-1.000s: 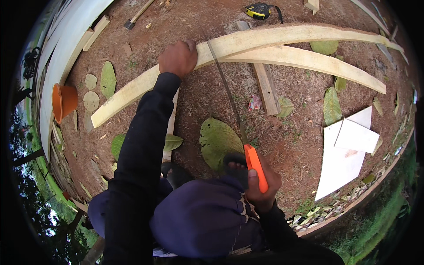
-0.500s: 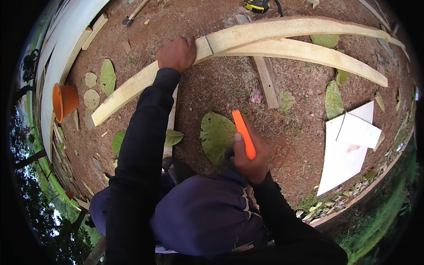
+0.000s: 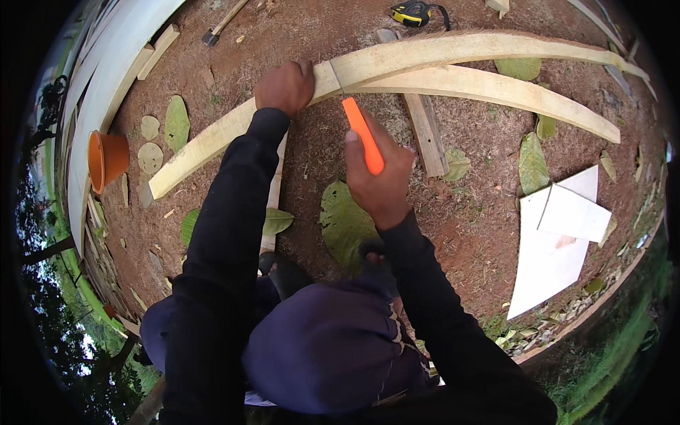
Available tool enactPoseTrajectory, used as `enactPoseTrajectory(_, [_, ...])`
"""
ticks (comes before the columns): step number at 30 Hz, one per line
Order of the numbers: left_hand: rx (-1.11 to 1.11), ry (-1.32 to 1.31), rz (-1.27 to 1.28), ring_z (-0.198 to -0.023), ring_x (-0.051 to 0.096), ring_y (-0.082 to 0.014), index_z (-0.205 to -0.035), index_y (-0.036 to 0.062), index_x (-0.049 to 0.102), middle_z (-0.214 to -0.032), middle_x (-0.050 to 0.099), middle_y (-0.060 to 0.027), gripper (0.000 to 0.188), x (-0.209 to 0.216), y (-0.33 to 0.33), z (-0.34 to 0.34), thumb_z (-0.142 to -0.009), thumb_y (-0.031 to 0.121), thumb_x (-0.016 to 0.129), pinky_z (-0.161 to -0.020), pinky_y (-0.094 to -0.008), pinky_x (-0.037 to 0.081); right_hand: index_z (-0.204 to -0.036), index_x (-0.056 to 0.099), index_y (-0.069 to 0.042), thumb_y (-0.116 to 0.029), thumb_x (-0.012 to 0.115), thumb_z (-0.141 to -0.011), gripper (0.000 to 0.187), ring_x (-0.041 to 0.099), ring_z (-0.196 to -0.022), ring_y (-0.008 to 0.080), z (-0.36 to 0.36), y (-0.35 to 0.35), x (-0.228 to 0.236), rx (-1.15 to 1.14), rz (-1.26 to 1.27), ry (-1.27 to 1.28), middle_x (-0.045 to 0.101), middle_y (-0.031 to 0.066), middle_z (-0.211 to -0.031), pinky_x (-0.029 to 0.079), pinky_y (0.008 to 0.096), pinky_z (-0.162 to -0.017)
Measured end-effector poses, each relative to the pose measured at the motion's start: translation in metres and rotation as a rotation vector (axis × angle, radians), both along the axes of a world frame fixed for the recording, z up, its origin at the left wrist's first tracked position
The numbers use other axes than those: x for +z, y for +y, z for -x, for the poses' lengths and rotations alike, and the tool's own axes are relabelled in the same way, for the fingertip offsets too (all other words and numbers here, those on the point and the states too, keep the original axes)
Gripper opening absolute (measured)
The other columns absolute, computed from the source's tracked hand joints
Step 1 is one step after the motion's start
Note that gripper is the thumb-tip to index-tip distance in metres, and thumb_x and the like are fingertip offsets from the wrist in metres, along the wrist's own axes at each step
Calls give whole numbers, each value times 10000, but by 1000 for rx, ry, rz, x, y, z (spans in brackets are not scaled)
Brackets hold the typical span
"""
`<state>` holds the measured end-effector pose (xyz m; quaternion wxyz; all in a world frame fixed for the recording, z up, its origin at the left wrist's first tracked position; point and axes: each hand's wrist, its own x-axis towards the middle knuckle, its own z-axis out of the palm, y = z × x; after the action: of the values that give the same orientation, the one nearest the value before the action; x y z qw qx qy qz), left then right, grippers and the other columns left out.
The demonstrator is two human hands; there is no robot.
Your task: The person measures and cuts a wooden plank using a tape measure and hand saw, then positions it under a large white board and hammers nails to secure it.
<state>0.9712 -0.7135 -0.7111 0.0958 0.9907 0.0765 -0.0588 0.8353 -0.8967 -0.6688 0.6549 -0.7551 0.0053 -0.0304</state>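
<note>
A long pale wooden plank [image 3: 418, 55] lies across the ground ahead of me, its ends bending with the lens. My left hand [image 3: 285, 88] is closed over the plank, left of its middle. Just right of those fingers, the thin blade of a handsaw [image 3: 363, 137] crosses the plank, seen nearly edge-on. My right hand [image 3: 382, 173] is wrapped round the saw's orange handle, close to the plank's near edge. How deep the blade sits in the wood cannot be made out.
A second pale plank [image 3: 496, 89] and a weathered timber piece [image 3: 427, 134] lie beneath. A tape measure [image 3: 412, 13] and a hammer [image 3: 219, 27] are at the far side. An orange bucket [image 3: 108, 160] stands left; white board offcuts [image 3: 549, 262] lie right. Large leaves [image 3: 347, 223] are scattered about.
My right hand has pushed the saw handle forward and slightly left, up to the plank's near edge. My left hand keeps its hold on the plank.
</note>
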Motion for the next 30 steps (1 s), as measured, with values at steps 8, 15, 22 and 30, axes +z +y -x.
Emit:
enactPoseTrajectory(8, [59,7,4,-920,688,-507,-956,-31,746,-956,709,-324,566,6,7,2,-1015,407,393,-911,-559,526,-1353,603,73,-121,612,-970,429,756,-995,276,145,-71,8,56,-152,199,732,247,-1120,583,328,-861])
enactPoseTrajectory(15, [37,32,10,-1008,653,-509,-1002,-27,719,-1041,695,-303,557,-8,2,-4,-1008,426,394,-945,-567,486,-1270,647,57,-109,645,-941,369,746,-782,231,-59,10,7,86,102,43,742,200,-951,566,347,-683])
enactPoseTrajectory(22, [68,42,-2,-978,681,-492,-1004,-14,743,-1018,707,-312,563,1,3,7,-1015,425,390,-942,-549,505,-1361,590,66,-65,602,-950,432,763,-930,250,144,-64,41,51,-158,138,736,215,-1108,610,324,-834])
enactPoseTrajectory(30, [7,-6,17,-1038,665,-490,-1014,-28,731,-1047,692,-332,574,-17,7,-7,-1006,441,401,-968,-547,485,-1273,641,41,-147,636,-954,370,725,-719,287,-48,11,3,49,61,30,711,208,-892,561,352,-674])
